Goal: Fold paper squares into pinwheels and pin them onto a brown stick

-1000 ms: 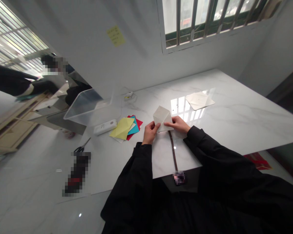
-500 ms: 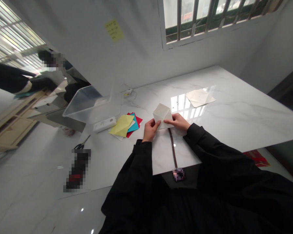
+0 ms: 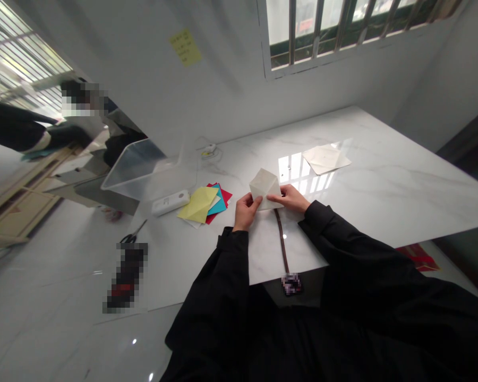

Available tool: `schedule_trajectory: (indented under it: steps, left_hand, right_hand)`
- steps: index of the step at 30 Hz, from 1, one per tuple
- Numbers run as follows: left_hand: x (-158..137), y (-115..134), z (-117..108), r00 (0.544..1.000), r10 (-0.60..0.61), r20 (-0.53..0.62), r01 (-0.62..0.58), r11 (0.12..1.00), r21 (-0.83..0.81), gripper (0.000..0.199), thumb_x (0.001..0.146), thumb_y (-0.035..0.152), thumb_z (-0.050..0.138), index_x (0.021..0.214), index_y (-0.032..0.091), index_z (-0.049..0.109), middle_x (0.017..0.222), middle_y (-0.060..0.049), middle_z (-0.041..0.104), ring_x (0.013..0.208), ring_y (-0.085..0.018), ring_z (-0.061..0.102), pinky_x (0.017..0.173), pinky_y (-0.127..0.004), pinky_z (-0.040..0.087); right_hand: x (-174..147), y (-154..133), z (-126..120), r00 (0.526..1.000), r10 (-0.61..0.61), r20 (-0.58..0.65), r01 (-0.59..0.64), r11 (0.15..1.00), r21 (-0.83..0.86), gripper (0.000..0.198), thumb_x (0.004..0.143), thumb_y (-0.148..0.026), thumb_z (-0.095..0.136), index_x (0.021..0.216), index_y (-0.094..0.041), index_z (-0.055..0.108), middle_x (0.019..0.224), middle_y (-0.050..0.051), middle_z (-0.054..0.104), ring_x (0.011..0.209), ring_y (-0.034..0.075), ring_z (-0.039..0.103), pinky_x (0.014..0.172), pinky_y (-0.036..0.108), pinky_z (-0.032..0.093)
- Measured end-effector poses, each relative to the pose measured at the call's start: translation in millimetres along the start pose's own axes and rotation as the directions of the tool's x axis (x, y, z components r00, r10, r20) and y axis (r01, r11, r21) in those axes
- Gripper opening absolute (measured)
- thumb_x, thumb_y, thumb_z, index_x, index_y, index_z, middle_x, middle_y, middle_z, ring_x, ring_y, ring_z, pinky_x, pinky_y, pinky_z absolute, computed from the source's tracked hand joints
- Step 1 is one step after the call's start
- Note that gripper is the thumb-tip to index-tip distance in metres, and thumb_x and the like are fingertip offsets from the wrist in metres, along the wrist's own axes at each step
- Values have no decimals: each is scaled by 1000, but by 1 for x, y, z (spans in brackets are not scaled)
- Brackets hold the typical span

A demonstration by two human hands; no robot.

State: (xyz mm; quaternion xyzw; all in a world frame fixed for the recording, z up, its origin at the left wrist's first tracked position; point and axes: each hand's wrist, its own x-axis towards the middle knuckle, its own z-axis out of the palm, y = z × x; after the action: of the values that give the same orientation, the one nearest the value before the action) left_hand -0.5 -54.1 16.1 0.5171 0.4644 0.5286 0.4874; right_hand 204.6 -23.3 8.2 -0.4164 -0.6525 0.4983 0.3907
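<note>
A small cream paper envelope (image 3: 265,183) with folded flaps is held in front of me above the white marbled table (image 3: 382,191). My left hand (image 3: 245,212) pinches its lower left edge, the thumb on the near face. On the right side my right hand (image 3: 292,199) grips it, thumb pressed near the middle where the flaps meet. The fingers behind the paper are hidden. Left of my hands lies a pile of coloured paper pieces, with a yellow one (image 3: 199,205) on top and a blue one (image 3: 219,200) and red ones under it.
Several cream sheets (image 3: 326,160) lie at the back right. To the left are a white oblong device (image 3: 170,203), scissors (image 3: 133,233), a blurred dark object (image 3: 126,278) and a clear plastic bin (image 3: 131,170). A dark strap (image 3: 281,239) hangs over the table's front edge. Another person sits beyond the bin.
</note>
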Motion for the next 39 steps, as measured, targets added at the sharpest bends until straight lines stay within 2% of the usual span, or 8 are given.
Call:
schedule_trajectory:
  steps: [14, 23, 27, 31, 34, 37, 39]
  left_hand:
    - [0, 2, -1, 999, 18, 34, -19, 999, 38, 57, 82, 66, 81, 103, 13, 79, 97, -10, 81, 91, -23, 71, 82, -31, 55]
    - [1, -1, -1, 999, 23, 33, -24, 999, 40, 57, 79, 64, 83, 104, 13, 80, 96, -10, 81, 86, -23, 71, 81, -33, 56]
    - [0, 1, -1, 999, 24, 47, -27, 998, 57, 58, 78, 64, 84, 103, 12, 80, 91, -10, 80, 84, -23, 71, 78, -33, 56]
    - [-1, 1, -2, 999, 9, 50, -13, 998, 69, 56, 79, 63, 84, 105, 13, 78, 95, -10, 79, 80, -20, 69, 70, -29, 54]
    - [1, 0, -3, 1000, -23, -12, 23, 1000, -2, 58, 76, 61, 86, 113, 19, 71, 102, -8, 77, 82, -18, 69, 65, -24, 52]
    - [3, 0, -5, 997, -41, -66, 33, 993, -118, 66, 75, 60, 87, 126, 25, 65, 106, -5, 75, 87, -18, 70, 69, -25, 56]
    - [4, 0, -6, 996, -29, -85, 16, 989, -149, 66, 74, 58, 89, 127, 27, 64, 106, -4, 73, 90, -18, 70, 74, -26, 58]
  right_hand:
    - [0, -2, 0, 999, 2, -36, -3, 1000, -25, 54, 83, -63, 76, 91, -10, 81, 88, 12, 80, 79, 25, 71, 70, 31, 53]
    - [-1, -3, 0, 999, -10, -46, 8, 999, -33, 54, 82, -63, 76, 86, -10, 80, 82, 10, 78, 75, 24, 69, 67, 30, 50]
    - [0, -2, 0, 999, -1, -48, 0, 1000, -23, 55, 82, -64, 76, 88, -9, 81, 83, 10, 78, 76, 24, 70, 68, 31, 52]
    - [0, -1, 0, 999, 21, -32, -20, 999, 34, 56, 79, -64, 79, 90, -9, 82, 85, 10, 79, 76, 24, 70, 69, 31, 53]
    - [0, -2, 0, 999, 45, 5, -45, 994, 97, 57, 77, -63, 81, 93, -9, 82, 87, 10, 79, 76, 22, 70, 69, 31, 53]
    - [-1, -4, -1, 997, 43, 64, -48, 996, 79, 57, 77, -63, 82, 95, -9, 83, 84, 10, 78, 74, 21, 68, 66, 30, 52]
    - [-1, -5, -2, 995, 28, 96, -32, 999, 33, 57, 78, -63, 81, 95, -9, 84, 82, 9, 77, 74, 20, 66, 65, 29, 50]
